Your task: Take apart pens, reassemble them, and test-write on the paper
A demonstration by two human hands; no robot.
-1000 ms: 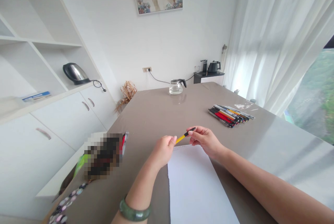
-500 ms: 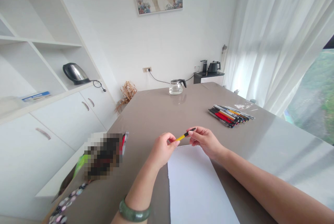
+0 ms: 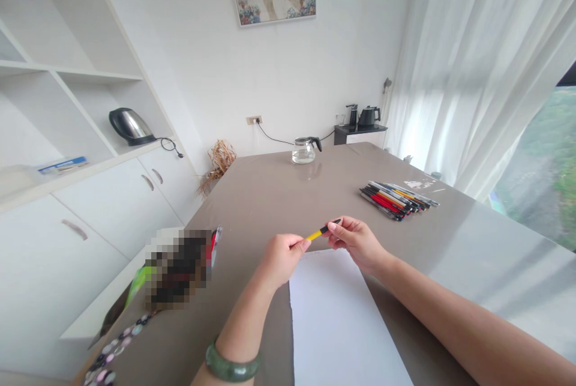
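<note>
Between my two hands is a yellow pen (image 3: 314,235) with a black end, tilted up to the right. My left hand (image 3: 283,256) is closed, its thumb and fingers pinching the yellow end. The black end sits in the fingers of my right hand (image 3: 355,241), which is closed on it too. Both hands are above the far edge of a sheet of white paper (image 3: 339,320) lying on the brown table (image 3: 270,194). A pile of pens (image 3: 398,199), red, black, yellow and white, lies beyond my right hand.
A glass pot (image 3: 304,150) with clear liquid stands at the table's far end. At the left edge are a blurred-out dark object (image 3: 177,272) and a beaded strap (image 3: 119,344). White scraps (image 3: 420,183) lie behind the pens.
My right hand has shifted very slightly to the right with the black end of the pen. My left hand has tilted a little; the rest looks the same.
</note>
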